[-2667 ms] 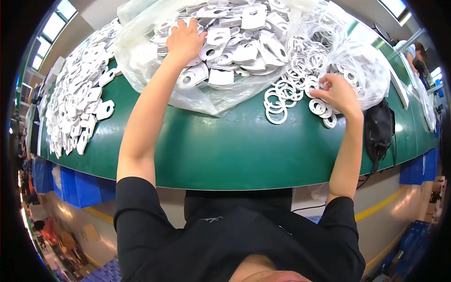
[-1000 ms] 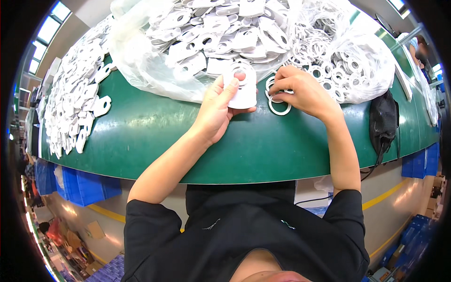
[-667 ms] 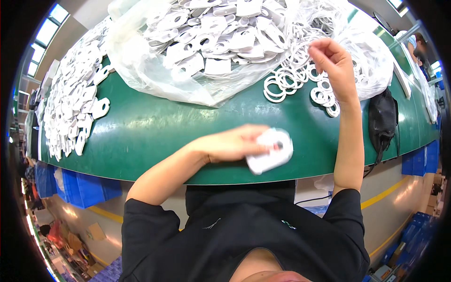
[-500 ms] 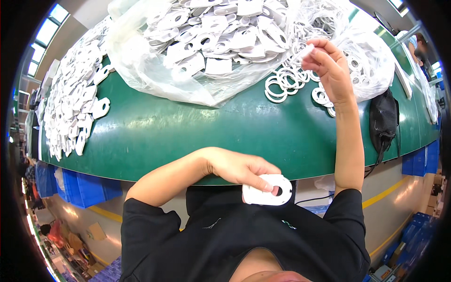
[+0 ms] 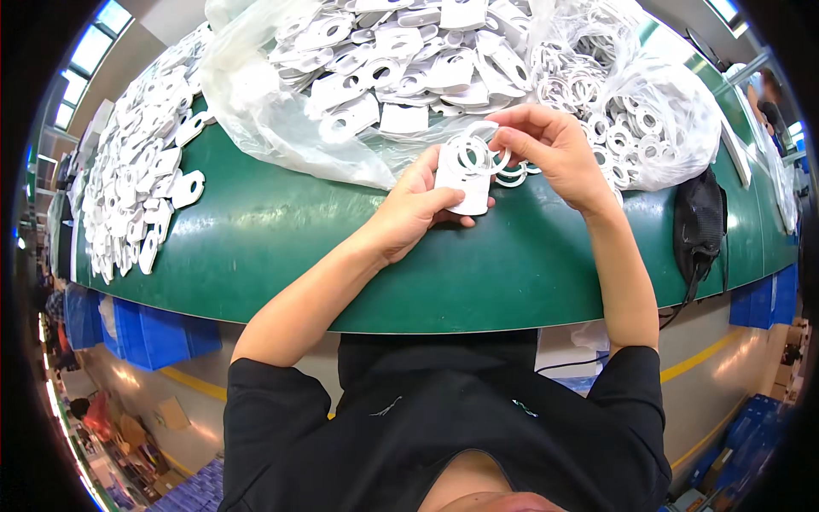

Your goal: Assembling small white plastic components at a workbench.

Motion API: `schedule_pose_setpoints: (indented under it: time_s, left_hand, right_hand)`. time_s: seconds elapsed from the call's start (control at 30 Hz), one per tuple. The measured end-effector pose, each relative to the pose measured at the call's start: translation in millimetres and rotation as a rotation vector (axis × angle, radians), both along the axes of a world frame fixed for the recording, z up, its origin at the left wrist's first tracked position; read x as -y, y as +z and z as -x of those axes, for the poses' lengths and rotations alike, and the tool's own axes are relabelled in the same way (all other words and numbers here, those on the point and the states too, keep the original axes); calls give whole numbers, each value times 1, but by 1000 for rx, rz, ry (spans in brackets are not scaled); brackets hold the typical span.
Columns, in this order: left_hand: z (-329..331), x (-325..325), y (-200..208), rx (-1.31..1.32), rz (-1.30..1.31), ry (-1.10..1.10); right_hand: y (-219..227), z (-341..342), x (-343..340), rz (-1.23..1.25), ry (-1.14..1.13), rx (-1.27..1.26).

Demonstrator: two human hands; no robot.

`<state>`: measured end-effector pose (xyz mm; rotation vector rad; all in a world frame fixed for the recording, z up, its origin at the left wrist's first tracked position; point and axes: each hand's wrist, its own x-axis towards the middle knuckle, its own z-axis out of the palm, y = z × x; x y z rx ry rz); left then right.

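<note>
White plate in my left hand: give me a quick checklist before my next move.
1. Left hand gripping the white plate: ok.
2. Right hand pinching a white ring: ok.
3. White ring fully seated on the plate: cannot tell.
4. Space below the right fingers free of loose rings: not ok.
5. Black mesh bag apart from both hands: ok.
</note>
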<state>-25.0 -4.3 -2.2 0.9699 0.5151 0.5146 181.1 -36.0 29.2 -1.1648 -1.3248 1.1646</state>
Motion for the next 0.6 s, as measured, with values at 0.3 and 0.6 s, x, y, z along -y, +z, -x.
schedule_pose_setpoints:
  time_s: [0.3,0.6]
  left_hand:
    - [0,-1,-5,15,-15,-59]
    - [0,0,-6,11,-26,-64]
  right_hand:
    - [-15,7,0,-187,-102,308]
    - [-13,16,5,-299,-138,512]
